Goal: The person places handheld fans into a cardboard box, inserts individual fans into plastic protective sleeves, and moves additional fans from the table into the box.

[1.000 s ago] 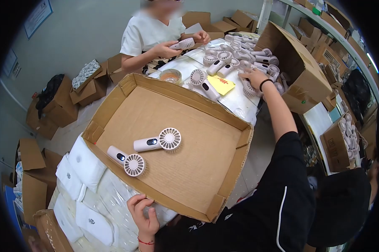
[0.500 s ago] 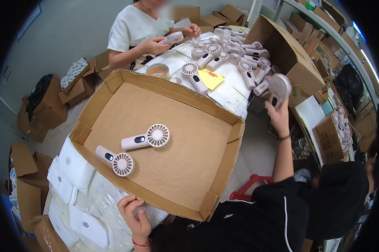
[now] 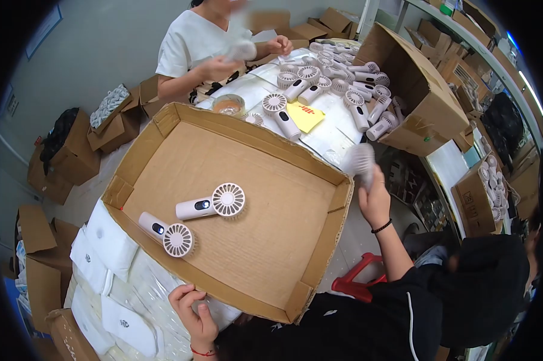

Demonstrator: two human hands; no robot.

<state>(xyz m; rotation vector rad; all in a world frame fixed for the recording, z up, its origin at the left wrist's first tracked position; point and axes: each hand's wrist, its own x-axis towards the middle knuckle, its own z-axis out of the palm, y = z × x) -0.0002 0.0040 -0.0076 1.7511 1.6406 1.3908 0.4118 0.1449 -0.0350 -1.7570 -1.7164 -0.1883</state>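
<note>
- At left, soft white pouches with a dark printed emblem (image 3: pixel 124 325) lie near a shallow brown cardboard tray (image 3: pixel 247 259).
- Your left hand (image 3: pixel 194 316) has its fingers bent at the tray's near edge, thumb apart, much as a second ago.
- In the tray's left half, two pale pink plastic handheld fans with round slotted heads (image 3: pixel 178 240) (image 3: pixel 228 200) lie close together, unshifted.
- Beyond the tray, a co-worker in a white top (image 3: pixel 196 39) holds a fan that is now motion-blurred (image 3: pixel 240 51).
- Farther right, a heap of similar pale fans (image 3: pixel 308 73) covers the white table, beside a big open cardboard box (image 3: pixel 440 99).
- Your right hand (image 3: pixel 377 201) grips another pale pink fan (image 3: pixel 360 161), blurred. It has swung left, away from the heap, to the tray's far right corner; this fan is now apart from both groups.
</note>
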